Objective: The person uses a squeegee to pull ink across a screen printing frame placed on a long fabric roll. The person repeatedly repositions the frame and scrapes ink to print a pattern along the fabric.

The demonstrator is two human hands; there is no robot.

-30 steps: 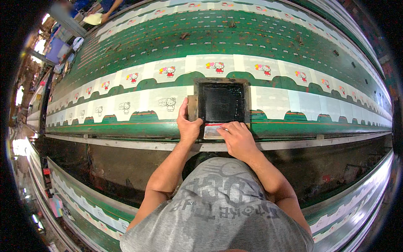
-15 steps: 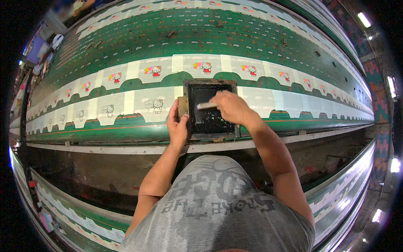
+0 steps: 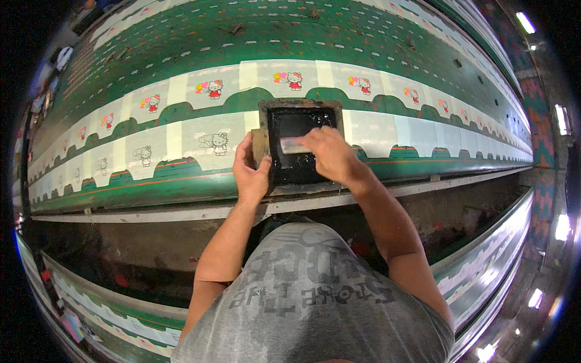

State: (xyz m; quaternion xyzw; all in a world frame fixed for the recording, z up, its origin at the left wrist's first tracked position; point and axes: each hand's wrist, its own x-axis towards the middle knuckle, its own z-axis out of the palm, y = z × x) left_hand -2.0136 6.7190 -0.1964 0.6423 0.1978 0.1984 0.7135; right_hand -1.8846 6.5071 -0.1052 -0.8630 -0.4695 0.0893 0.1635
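Note:
A dark printing screen point(image 3: 301, 103) with a black-inked mesh rests over the nearer row of pale fabric pieces point(image 3: 213, 145). My left hand point(image 3: 251, 172) grips a wooden block point(image 3: 260, 145) along the screen's left side, thumb on the near end. Inside the frame, my right hand point(image 3: 334, 156) holds a pale, flat squeegee point(image 3: 293, 145) against the black surface. Its fingers wrap the squeegee's right end. Pieces left of the screen bear a black outline of a cat figure with balloons; those to its right look plain. The fabric under the screen is hidden.
A long green table point(image 3: 145, 189) carries the fabric rows. Behind, another row point(image 3: 290, 78) shows coloured cat prints. A pale rail point(image 3: 151, 213) runs along the table's near edge, in front of my body. More tables with fabric point(image 3: 115, 314) stand at the lower left and right.
My right hand has drawn the squeegee a little toward me within the screen. My left hand keeps its hold on the wooden block. The whole view has shifted slightly.

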